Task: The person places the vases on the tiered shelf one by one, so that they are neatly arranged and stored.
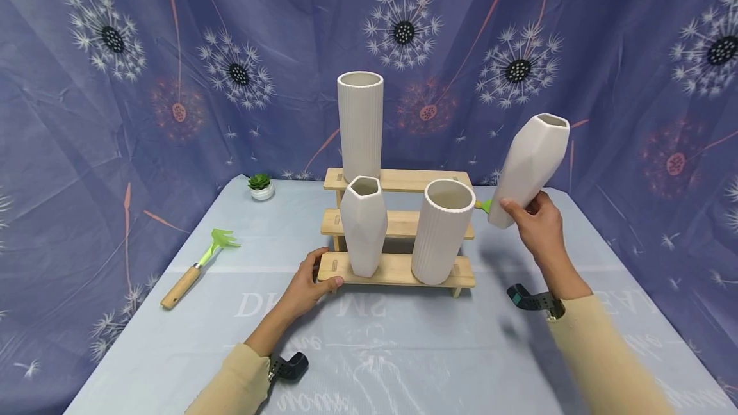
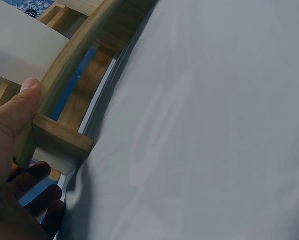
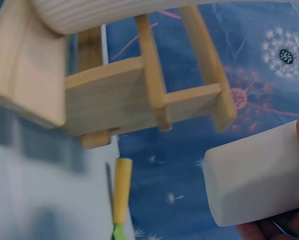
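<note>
A three-tier wooden stand (image 1: 398, 268) occupies the middle of the table. My left hand (image 1: 308, 284) grips the left end of its lowest shelf, thumb on the front edge, as the left wrist view also shows. To the right of the stand, my right hand (image 1: 539, 223) holds a white faceted vase (image 1: 530, 159) in the air near its base, its top tilted to the right. On the lowest shelf stand another white faceted vase (image 1: 364, 229) at the left and a wide ribbed vase (image 1: 442, 232) at the right. A tall ribbed vase (image 1: 360, 127) stands on the top shelf's left part.
A green hand rake (image 1: 198, 268) with a wooden handle lies at the table's left. Behind it is a small potted succulent (image 1: 261, 187). Beyond the stand's right side lies a green tool with a yellowish handle (image 3: 122, 190). A blue dandelion-print curtain (image 1: 288, 50) hangs behind.
</note>
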{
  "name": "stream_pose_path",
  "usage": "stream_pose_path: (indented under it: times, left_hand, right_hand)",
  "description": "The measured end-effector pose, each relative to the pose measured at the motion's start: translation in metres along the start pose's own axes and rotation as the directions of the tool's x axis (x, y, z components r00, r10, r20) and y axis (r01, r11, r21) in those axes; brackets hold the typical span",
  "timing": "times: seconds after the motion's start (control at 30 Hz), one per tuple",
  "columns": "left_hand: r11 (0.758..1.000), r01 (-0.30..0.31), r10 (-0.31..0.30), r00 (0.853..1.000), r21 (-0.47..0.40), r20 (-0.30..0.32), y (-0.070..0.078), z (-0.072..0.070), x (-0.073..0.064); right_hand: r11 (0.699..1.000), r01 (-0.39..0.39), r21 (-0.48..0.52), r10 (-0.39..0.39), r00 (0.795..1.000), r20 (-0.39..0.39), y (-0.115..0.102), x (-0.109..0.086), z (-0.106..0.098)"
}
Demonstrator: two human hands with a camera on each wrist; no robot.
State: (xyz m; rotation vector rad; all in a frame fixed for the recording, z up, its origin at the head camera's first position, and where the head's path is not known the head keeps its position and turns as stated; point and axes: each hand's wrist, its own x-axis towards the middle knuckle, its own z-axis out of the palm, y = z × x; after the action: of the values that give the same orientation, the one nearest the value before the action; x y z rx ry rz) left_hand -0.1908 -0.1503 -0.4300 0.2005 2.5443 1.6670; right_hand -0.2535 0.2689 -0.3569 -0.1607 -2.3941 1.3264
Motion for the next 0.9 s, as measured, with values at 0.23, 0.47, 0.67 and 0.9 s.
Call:
stream_pose_path:
  times: [0.23,0.47,0.67,0.9]
  left_hand:
    - [1.0,0.004,-0.004,1.0,0.0,0.0,-0.001,0.0,0.0]
    - [1.0,-0.002,0.002,1.0,-0.006,-0.001,-0.002,0.001,0.0]
    - [1.0,-0.001,0.001,1.0,-0.009,-0.001,-0.002,0.0,0.0]
    - [1.0,-0.021,0.021,0.999,0.004,-0.025,-0.028,0.004,0.013]
  right_hand:
    - [0.999,0.034,0.024,-0.034,0.999,0.035,-0.018,0.005,-0.003]
    - [0.998,0.028,0.052,-0.032,0.996,0.087,-0.034,0.011,-0.002]
    - [0.997,0.044,0.059,-0.05,0.992,0.112,-0.047,0.016,0.001]
    - [0.994,0.056,0.093,-0.068,0.988,0.141,-0.059,0.02,0.007]
